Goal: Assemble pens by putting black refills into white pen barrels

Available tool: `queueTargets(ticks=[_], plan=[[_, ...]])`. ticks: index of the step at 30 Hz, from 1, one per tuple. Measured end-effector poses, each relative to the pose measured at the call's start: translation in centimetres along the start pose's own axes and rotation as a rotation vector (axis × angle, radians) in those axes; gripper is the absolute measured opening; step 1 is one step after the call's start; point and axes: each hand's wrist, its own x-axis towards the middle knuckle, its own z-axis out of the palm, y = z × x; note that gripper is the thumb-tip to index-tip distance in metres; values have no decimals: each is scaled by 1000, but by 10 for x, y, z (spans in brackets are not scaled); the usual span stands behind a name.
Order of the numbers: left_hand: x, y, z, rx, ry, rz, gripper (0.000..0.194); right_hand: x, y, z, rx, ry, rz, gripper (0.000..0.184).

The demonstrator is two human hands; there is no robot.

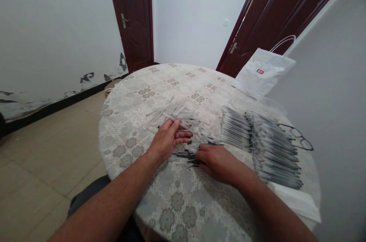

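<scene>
My left hand point(168, 138) pinches a whitish pen barrel point(184, 125) between thumb and index finger, its other fingers loosely curled. Just beyond it lies a loose heap of similar pale pen barrels point(180, 108). My right hand point(214, 159) reaches down into a scatter of thin dark pen parts point(184, 154) close to the left hand. Its fingers are bent together, and whatever is between them is hidden. On the right, assembled-looking pens lie side by side in a smaller row point(236, 129) and a larger, thicker stack point(276, 152).
A round table carries a floral cloth point(174, 201). At its back right stands a white paper bag point(263, 72) with handles. Eyeglasses point(299, 137) lie beyond the larger stack. A white flat packet point(297, 201) rests near the right edge, close to my right forearm.
</scene>
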Motion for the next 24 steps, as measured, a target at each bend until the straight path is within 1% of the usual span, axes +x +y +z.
queueTargets(ticks=[3, 5, 7, 9, 11, 13, 15, 17, 19, 24], plan=[[-1, 1, 0, -19, 5, -3, 23, 6, -4, 9, -87, -28, 17, 13], [-1, 1, -1, -31, -4, -3, 23, 7, -5, 7, -77, -14, 3, 11], [-1, 1, -1, -46, -23, -3, 28, 4, -3, 0, -13, 43, -26, 10], [-1, 1, -2, -62, -37, 0, 32, -1, 0, -8, 103, 149, -44, 8], [-1, -1, -2, -73, -42, 1, 33, -5, 6, -12, 265, 307, -39, 5], [-1, -2, -2, -72, -40, -8, 32, -6, 13, -11, 513, 496, 0, 3], [-1, -3, -2, -72, -35, -22, 32, -2, 18, -5, 827, 686, 63, 5], [-2, -3, -1, -79, -34, -34, 31, 4, 20, 4, 1099, 823, 103, 10], [-2, -3, -1, -96, -45, -43, 30, 12, 19, 12, 1234, 900, 111, 15], [-4, 0, 0, -133, -54, -59, 25, 19, 13, 21, 1346, 997, 75, 15]])
